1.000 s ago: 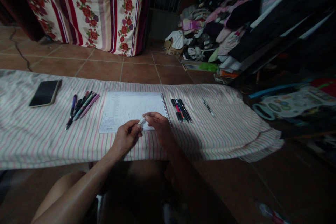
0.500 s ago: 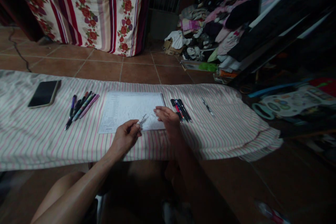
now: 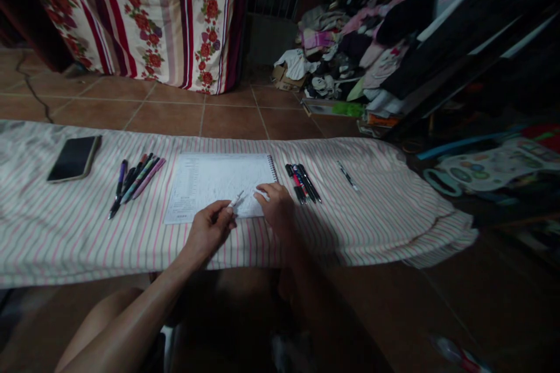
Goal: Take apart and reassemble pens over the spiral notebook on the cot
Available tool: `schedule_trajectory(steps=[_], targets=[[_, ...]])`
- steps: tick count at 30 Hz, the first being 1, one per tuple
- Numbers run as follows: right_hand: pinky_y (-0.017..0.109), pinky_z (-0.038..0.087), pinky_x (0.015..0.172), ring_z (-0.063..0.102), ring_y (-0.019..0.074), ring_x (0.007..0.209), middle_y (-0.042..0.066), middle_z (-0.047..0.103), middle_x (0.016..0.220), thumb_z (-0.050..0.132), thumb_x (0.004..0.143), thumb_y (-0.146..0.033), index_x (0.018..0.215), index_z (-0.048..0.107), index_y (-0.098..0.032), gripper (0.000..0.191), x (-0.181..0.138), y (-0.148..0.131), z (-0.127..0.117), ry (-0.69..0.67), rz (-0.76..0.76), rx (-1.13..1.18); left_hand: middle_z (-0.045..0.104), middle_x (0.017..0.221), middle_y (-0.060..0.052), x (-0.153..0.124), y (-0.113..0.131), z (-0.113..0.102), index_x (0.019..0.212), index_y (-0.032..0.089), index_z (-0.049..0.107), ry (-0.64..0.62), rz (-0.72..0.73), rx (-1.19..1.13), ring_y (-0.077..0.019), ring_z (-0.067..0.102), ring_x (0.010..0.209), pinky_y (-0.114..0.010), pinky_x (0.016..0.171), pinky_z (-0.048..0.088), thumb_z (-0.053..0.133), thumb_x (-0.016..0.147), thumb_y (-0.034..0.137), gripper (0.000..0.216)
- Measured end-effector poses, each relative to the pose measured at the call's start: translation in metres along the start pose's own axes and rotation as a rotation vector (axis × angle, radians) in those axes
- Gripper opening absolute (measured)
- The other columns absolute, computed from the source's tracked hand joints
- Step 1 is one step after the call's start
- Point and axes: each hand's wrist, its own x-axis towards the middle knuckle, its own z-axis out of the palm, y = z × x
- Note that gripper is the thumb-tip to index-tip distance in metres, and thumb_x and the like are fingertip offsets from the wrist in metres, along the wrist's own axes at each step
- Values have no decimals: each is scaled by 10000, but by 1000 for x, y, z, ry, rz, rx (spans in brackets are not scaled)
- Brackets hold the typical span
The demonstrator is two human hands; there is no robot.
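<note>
- The left hand (image 3: 213, 222) is closed, thumb and fingers pinching a small, slim, pale object (image 3: 237, 199); its narrow tip sticks out from the fingers, angled up and to the right.
- The pale object is over the near part of the notebook (image 3: 223, 175), between the two hands; it is too small to make out what it is.
- The right hand (image 3: 278, 206) is just beside the object, apart from it, its fingers bent toward the left over the notebook's near right corner; whether they hold anything, I cannot tell.
- The notebook lies flat, its spiral binding along the right edge and printed lines down the left side.
- A striped cloth (image 3: 385, 215) covers the surface under all these things.
- Left of the notebook lies a loose group of pens (image 3: 140, 179), with a purple-topped pen (image 3: 121, 178) at its left side.
- Farther left is a phone (image 3: 73, 158), its dark screen facing up.
- Just right of the notebook is a second group of pens (image 3: 305, 182), mostly black with some red, lying side by side.
- Well apart from these, farther right, a single black-and-white pen (image 3: 347, 176) lies at a slant.
- Beyond the surface are a tiled floor (image 3: 231, 119), a flowered curtain (image 3: 168, 23) and a heap of clothes (image 3: 350, 49).
</note>
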Motion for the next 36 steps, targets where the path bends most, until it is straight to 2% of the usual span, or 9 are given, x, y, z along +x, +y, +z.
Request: schedule_trajectory(steps=[3, 6, 10, 15, 18, 22, 25, 29, 36], targets=[[331, 422, 769, 560, 229, 856, 73, 657, 886, 597, 792, -249, 854, 679, -208, 110, -1, -4, -1, -13, -9, -30, 605, 590, -6, 0, 3, 0, 920, 141, 649, 17, -4, 17, -98, 511, 497, -190, 449, 373, 643, 722, 444, 362], [335, 422, 768, 572, 224, 844, 76, 657, 864, 526, 826, -246, 864, 660, -205, 146, -2, -9, -6, -6, 13, 73, 600, 590, -2, 0, 6, -1, 910, 142, 645, 3, 4, 26, -100, 518, 496, -193, 453, 378, 637, 731, 437, 346], [304, 447, 694, 605, 179, 720, 16, 665, 786, 516, 801, -305, 898, 626, -239, 161, 1, -15, -12, -4, 174, 405, 604, 592, -8, 2, 5, -2, 896, 139, 645, -4, 6, 33, -111, 541, 515, -195, 456, 379, 641, 724, 443, 349], [253, 409, 538, 527, 128, 530, -21, 650, 632, 538, 718, -336, 827, 580, -227, 160, 4, -17, -14, -66, 366, 758, 600, 575, -2, 1, 3, -2, 915, 139, 638, -6, -25, 31, -80, 482, 436, -182, 411, 331, 635, 723, 471, 383], [249, 411, 550, 531, 121, 552, -2, 657, 643, 581, 676, -368, 789, 586, -207, 197, 4, -19, -16, -94, 457, 965, 582, 548, 13, -2, 9, 0, 932, 135, 627, -9, -74, 3, -60, 435, 382, -172, 381, 296, 653, 705, 474, 409], [241, 411, 595, 527, 104, 601, -10, 629, 670, 658, 617, -373, 832, 616, -189, 285, 5, -21, -17, -36, 534, 1150, 586, 558, 9, -3, 16, 2, 917, 130, 620, 13, -80, -31, -63, 468, 408, -168, 398, 317, 672, 686, 471, 415], [232, 395, 586, 488, 92, 585, -34, 577, 643, 680, 598, -339, 876, 626, -187, 322, 6, -21, -18, 18, 508, 1178, 589, 543, 3, -3, 13, 3, 921, 127, 619, -21, -81, -10, -62, 449, 391, -168, 388, 296, 655, 703, 482, 418], [232, 383, 558, 459, 89, 568, -20, 574, 668, 635, 651, -383, 857, 646, -189, 283, 7, -21, -20, 52, 511, 1152, 606, 557, -14, -2, 8, 2, 936, 131, 621, -50, -56, -4, -89, 496, 439, -185, 416, 332, 636, 723, 484, 412], [238, 394, 555, 482, 100, 579, 0, 616, 700, 661, 619, -409, 851, 675, -193, 318, 2, -27, -21, -75, 514, 1155, 617, 593, -27, -1, 3, 0, 929, 142, 635, -65, -53, 42, -127, 550, 509, -219, 474, 387, 622, 736, 477, 387]])
